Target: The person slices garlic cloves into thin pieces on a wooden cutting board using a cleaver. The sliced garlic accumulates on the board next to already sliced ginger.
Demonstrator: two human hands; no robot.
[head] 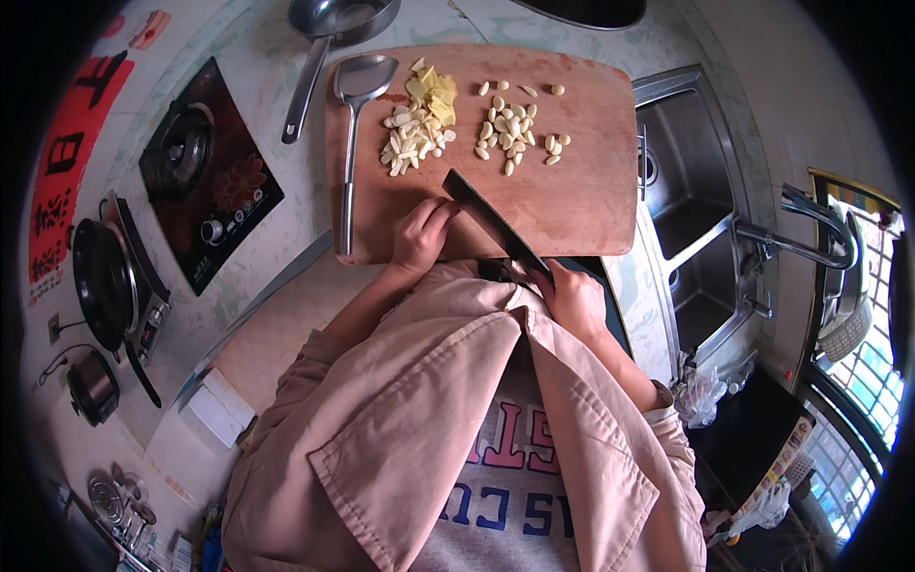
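Note:
My right hand [576,299] grips the handle of a kitchen knife [497,223], likely a cleaver seen nearly edge-on, whose blade slants up and left over a wooden cutting board [572,207]. Beside the blade's left side, my left hand [423,232] has its fingers bent together at the board's near edge; whether a piece lies under the fingertips is hidden. Cut garlic pieces [414,139] and thin yellow ginger slices [436,91] form one heap at the left. Whole peeled garlic cloves [511,129] lie right of them, several scattered apart. A metal wok spatula [349,150] rests along the board's left side.
A frying pan [332,28] stands behind the board, its handle pointing toward me. To the left are a cooktop [207,179] and a black wok [100,286]. A double steel sink [690,164] with a faucet [815,239] is at the right.

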